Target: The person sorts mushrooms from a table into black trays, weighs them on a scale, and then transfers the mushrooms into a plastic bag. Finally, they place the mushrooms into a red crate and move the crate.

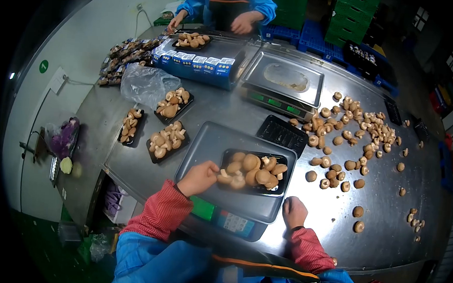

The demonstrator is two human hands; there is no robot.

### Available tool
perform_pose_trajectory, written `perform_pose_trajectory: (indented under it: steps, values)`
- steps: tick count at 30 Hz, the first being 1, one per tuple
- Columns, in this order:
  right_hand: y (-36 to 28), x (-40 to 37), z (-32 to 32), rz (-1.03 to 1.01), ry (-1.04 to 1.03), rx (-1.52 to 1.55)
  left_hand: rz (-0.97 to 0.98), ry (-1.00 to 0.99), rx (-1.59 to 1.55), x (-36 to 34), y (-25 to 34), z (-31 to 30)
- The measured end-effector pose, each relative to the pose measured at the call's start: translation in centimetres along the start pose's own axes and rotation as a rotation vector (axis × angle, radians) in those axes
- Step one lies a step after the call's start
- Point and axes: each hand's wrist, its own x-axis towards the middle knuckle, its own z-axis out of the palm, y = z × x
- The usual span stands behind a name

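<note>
My left hand [199, 178] is closed, its bent fingers at the left end of a black plastic tray [259, 190]. Its fingertips are right beside a mushroom [224, 178]; whether they grip anything is hidden. Brown-capped mushrooms [251, 162] with pale stems are heaped in this tray. It sits on the grey platform of a weighing scale [211, 140], whose green display [201, 207] faces me. My right hand [295, 212] rests as a loose fist on the metal table, just off the scale's right edge, and no held thing shows.
Loose mushrooms [372, 127] spread over the table's right side. An unfilled black tray [284, 133] lies behind my scale, near a second scale [285, 77]. Filled trays [167, 140] and a plastic bag [146, 86] are at left. Across the table a co-worker's hand [246, 22] is near another filled tray.
</note>
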Motion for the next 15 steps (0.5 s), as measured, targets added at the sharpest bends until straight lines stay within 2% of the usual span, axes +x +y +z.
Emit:
perform_pose_trajectory:
  steps: [6, 15]
  values:
    - [-0.3, 0.1, -0.3, -0.008, -0.006, 0.016, -0.094, -0.143, -0.244, -0.6, 0.1, -0.2]
    - [-0.2, 0.1, -0.3, 0.005, -0.023, 0.006, -0.136, -0.185, -0.328, -1.6, -0.9, 0.6]
